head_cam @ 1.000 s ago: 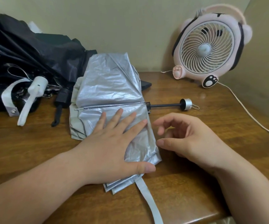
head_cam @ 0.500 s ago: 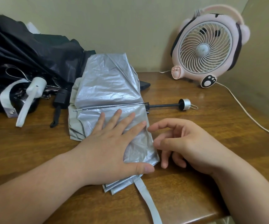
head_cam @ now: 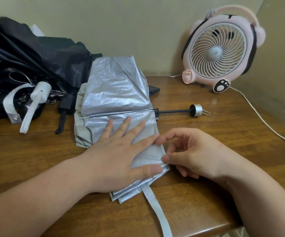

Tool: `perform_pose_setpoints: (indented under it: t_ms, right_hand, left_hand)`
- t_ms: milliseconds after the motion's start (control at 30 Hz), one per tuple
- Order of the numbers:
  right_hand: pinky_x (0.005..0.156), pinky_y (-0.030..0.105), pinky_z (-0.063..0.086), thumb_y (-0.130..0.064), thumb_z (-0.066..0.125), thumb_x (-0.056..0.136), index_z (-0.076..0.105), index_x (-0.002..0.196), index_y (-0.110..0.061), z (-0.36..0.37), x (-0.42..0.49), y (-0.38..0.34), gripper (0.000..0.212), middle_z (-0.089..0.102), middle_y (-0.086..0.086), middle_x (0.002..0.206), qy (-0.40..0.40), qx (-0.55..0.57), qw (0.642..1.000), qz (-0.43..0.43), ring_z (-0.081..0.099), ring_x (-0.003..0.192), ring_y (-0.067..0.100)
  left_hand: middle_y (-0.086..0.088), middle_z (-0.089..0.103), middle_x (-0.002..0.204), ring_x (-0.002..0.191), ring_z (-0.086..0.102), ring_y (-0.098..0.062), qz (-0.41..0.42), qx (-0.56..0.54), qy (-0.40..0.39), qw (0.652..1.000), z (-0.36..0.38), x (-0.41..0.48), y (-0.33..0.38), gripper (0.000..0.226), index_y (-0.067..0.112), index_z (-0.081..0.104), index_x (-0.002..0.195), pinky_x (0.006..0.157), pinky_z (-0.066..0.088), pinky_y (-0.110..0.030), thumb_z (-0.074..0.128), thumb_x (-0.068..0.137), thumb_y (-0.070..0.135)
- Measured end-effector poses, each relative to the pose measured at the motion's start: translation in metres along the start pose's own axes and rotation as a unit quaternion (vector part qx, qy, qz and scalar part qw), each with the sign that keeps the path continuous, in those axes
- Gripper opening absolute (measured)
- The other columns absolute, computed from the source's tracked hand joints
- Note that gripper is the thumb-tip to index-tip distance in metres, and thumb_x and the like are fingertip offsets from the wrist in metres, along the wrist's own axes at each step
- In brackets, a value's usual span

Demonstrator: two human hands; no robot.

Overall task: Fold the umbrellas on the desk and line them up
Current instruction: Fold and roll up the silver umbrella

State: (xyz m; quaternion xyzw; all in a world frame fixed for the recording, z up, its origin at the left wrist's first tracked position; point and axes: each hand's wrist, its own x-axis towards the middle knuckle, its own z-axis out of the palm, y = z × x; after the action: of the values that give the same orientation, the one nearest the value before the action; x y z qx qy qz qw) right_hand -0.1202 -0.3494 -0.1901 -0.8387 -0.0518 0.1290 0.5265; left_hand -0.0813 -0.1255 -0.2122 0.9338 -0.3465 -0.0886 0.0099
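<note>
Silver umbrella [head_cam: 116, 93] lies pressed under the flat, spread left hand [head_cam: 121, 156] while the right hand [head_cam: 194, 156] pinches its edge.

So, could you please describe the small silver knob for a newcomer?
Find the round pink desk fan at the back right of the wooden desk. In front of it, a thin black rod pokes out of the crinkled silver umbrella. The small silver knob caps that rod, alone trailing a cord loop.

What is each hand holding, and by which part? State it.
The left hand presses flat on the silver umbrella, gripping nothing; the right hand pinches its canopy's right edge between fingers.
</note>
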Motion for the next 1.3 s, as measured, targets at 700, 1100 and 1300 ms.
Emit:
perform_pose_setpoints:
  t_ms: [700,1100,1300]
  right_hand:
    - [0.126,0.041,-0.010,-0.062,0.020,0.103,-0.001,0.162,-0.035,0.067,0.060,-0.015,0.068,-0.013,-0.009,0.170,0.038,-0.353,0.933,-0.059,-0.019,0.154,0.007]
    - [0.125,0.033,-0.010,-0.067,0.022,0.100,-0.003,0.161,-0.041,0.063,0.047,-0.011,0.071,-0.018,-0.010,0.169,0.082,-0.406,0.906,-0.090,-0.021,0.153,0.007]
    - [0.109,0.026,0.039,-0.025,0.072,0.090,0.052,0.140,-0.025,0.023,0.078,-0.055,0.055,0.056,-0.010,0.135,0.273,-0.173,0.927,-0.192,0.048,0.129,0.007]
  left_hand:
    - [0.019,-0.042,0.158,0.144,-0.045,-0.014,-0.080,-0.036,0.014,0.996,0.004,-0.010,-0.006,0.111,0.052,-0.035,0.147,0.119,-0.019,-0.063,0.023,0.068,0.104]
    - [0.018,-0.039,0.159,0.141,-0.048,-0.010,-0.111,-0.032,-0.070,0.991,-0.006,-0.028,-0.030,0.104,0.057,-0.015,0.153,0.119,-0.024,-0.057,0.020,0.068,0.104]
    - [0.016,-0.038,0.160,0.139,-0.050,-0.012,-0.100,-0.056,-0.064,0.991,-0.012,-0.029,-0.028,0.115,0.059,-0.018,0.152,0.115,-0.031,-0.056,0.034,0.061,0.106]
